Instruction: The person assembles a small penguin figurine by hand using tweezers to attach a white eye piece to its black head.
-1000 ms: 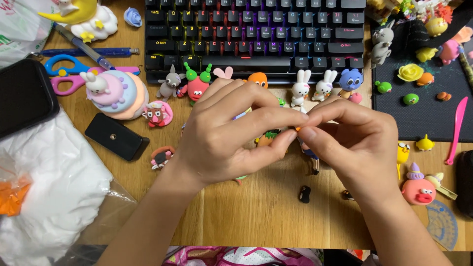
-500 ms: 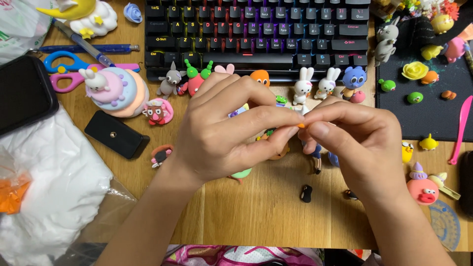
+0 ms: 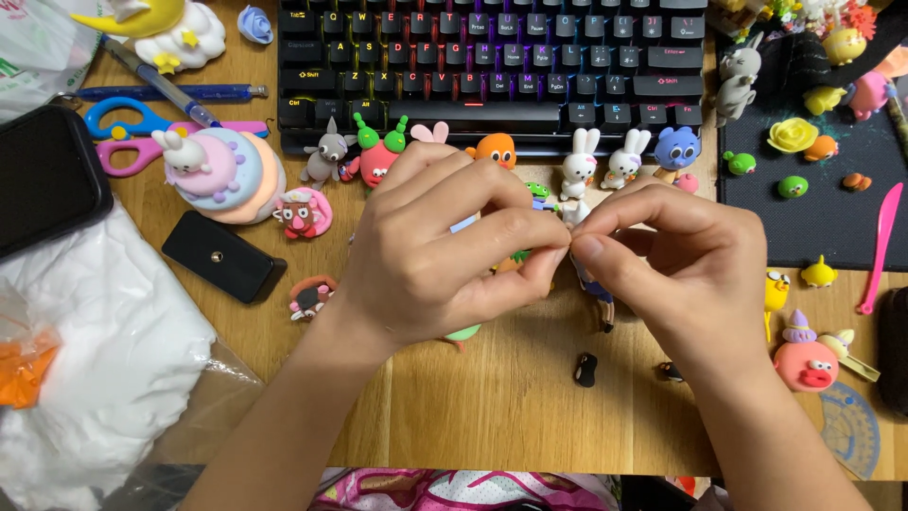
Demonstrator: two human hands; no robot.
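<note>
My left hand [image 3: 445, 251] and my right hand [image 3: 676, 265] meet fingertip to fingertip over the middle of the wooden desk [image 3: 511, 407]. Both pinch one small clay piece [image 3: 570, 216], whitish at the top, almost wholly hidden by my fingers. A bit of orange and green clay [image 3: 515, 257] shows under my left fingers. Below my right fingers a small dark blue figure [image 3: 598, 295] stands on the desk. Two white clay rabbits [image 3: 602, 163] and an orange blob figure [image 3: 496, 149] stand just beyond my hands, in front of the black keyboard [image 3: 492, 66].
Many small clay figures line the keyboard's front edge. A pastel cake figure [image 3: 219, 172], scissors [image 3: 132, 132], a black phone [image 3: 47, 175] and a white plastic bag [image 3: 95, 350] lie left. A black mat [image 3: 813, 218] with clay pieces and a pink tool [image 3: 880, 248] lies right. A tiny black piece [image 3: 585, 369] sits near me.
My hands stay pinched together on the same piece. The fingertips have shifted slightly, and the small orange speck seen between them earlier is hidden now.
</note>
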